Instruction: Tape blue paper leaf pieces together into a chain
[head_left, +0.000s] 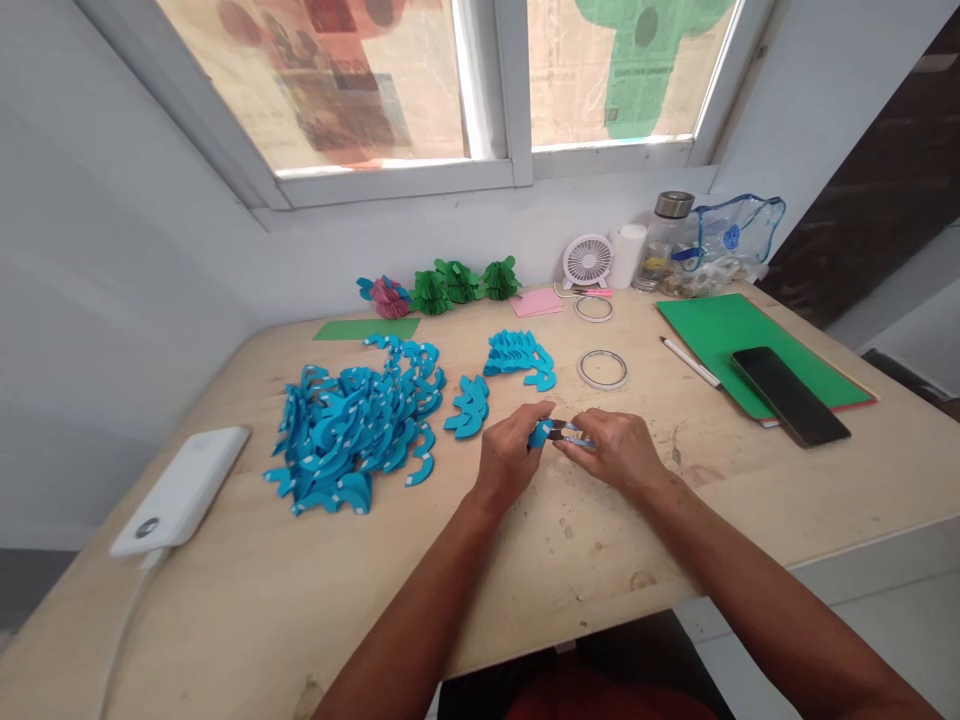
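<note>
Near the front middle of the table, my left hand [514, 445] pinches a small curved blue paper piece [538, 434]. My right hand [616, 447] grips a small cutting tool [571, 434] with dark metal jaws and pale handles; its exact kind is hard to make out. The jaws meet or nearly meet the paper's right edge. Just beyond my hands lie a small stack of blue paper arcs [469, 407] and a fanned row of blue arcs [517, 355]. To the left spreads a large heap of blue paper arcs [352, 425], many bearing small white patches.
Two thin tape rolls [602, 370] lie beyond my right hand. Farther right are a white pen [690, 362], a green folder [757, 350] and a phone [791, 397]. A white power bank [180, 490] sits left. Green paper ornaments [457, 283] and a small fan [587, 262] line the wall.
</note>
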